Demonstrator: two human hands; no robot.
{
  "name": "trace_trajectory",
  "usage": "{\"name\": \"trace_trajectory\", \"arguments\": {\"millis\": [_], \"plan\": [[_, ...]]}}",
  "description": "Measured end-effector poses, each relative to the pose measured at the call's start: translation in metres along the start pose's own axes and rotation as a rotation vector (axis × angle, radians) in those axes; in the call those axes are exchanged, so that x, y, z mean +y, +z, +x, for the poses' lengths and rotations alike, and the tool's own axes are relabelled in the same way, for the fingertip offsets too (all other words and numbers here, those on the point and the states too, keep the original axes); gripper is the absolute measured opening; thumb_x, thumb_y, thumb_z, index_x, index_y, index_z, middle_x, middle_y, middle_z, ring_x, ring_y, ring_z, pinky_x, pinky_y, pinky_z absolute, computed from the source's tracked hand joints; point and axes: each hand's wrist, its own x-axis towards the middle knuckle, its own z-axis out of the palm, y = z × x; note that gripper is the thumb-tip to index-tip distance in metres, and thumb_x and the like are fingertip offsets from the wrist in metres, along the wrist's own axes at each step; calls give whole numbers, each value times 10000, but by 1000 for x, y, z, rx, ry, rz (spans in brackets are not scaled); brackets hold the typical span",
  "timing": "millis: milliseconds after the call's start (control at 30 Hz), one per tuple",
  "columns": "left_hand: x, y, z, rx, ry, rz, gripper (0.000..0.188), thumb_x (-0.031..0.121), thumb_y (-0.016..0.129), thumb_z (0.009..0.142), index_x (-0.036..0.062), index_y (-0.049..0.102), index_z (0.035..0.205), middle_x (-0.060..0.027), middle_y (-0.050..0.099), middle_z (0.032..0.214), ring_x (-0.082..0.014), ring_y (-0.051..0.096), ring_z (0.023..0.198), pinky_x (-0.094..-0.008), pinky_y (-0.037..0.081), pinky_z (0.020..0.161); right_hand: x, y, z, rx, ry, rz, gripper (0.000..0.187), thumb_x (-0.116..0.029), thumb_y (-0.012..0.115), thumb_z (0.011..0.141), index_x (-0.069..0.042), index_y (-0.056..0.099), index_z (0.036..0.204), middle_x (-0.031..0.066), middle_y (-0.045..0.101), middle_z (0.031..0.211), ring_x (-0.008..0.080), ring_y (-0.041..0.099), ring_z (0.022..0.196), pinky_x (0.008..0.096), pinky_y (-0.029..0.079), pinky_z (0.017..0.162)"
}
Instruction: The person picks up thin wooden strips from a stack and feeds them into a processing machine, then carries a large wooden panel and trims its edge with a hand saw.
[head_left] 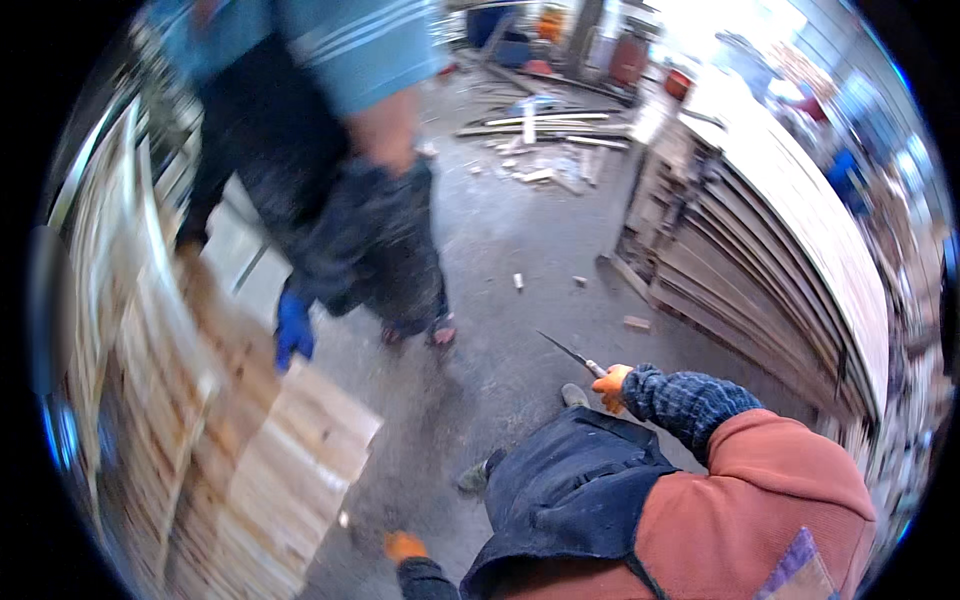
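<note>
My right hand (611, 387), in an orange glove, is closed around the light handle of a knife (567, 349). The knife's thin dark blade points up and to the left over the concrete floor. Low in the picture, my left hand (404, 546), also in an orange glove, hangs near the edge of a pale wooden panel (310, 430). It is apart from the panel, and its fingers are too blurred to make out. On the left, a co-worker's blue-gloved hand (293, 328) is at the panel's upper edge.
A co-worker in a blue top and dark apron (290, 170) stands at the upper left beside stacked wooden panels (120, 330). To the right is a large slanted stack of boards (760, 240). Wood scraps (545, 150) litter the floor (500, 230) farther off.
</note>
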Motion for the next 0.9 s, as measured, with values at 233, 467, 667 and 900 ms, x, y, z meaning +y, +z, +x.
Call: {"name": "trace_trajectory", "arguments": {"millis": [233, 467, 667, 900], "plan": [[179, -9, -41, 318, 672, -188, 199, 248, 647, 883, 140, 602, 723, -22, 543, 691, -199, 538, 665, -428, 421, 552, 132, -58, -17, 591, -88, 773, 489, -264, 701, 790, -36, 634, 1218, 120, 712, 900, 194, 701, 746, 362, 567, 735], [288, -99, -57, -536, -29, -1186, 191, 169, 613, 885, 151, 541, 709, 6, 485, 671, -162, 490, 619, -382, 378, 514, 250, -279, 27, 1488, -276, 615, 512, -232, 691, 805, 6, 622, 1253, 210, 717, 1107, 315, 696, 1038, 411, 528, 939], [310, -169, -77, -449, -137, -1561, 220, 101, 584, 887, 161, 489, 698, 30, 435, 655, -131, 449, 580, -343, 341, 481, 287, -538, -8, 1606, -107, 587, 890, -464, 717, 819, 29, 419, 1498, 266, 471, 1511, 383, 446, 1412, 401, 362, 1184], [275, -140, -199, -120, -361, -2059, 131, 65, 557, 945, 139, 489, 1029, 25, 337, 660, -120, 440, 555, -279, 301, 452, 206, -339, 120, 1351, -593, 436, 763, -291, 729, 878, 93, 431, 1467, 308, 519, 1450, 419, 527, 1332, 433, 400, 1151]]}}
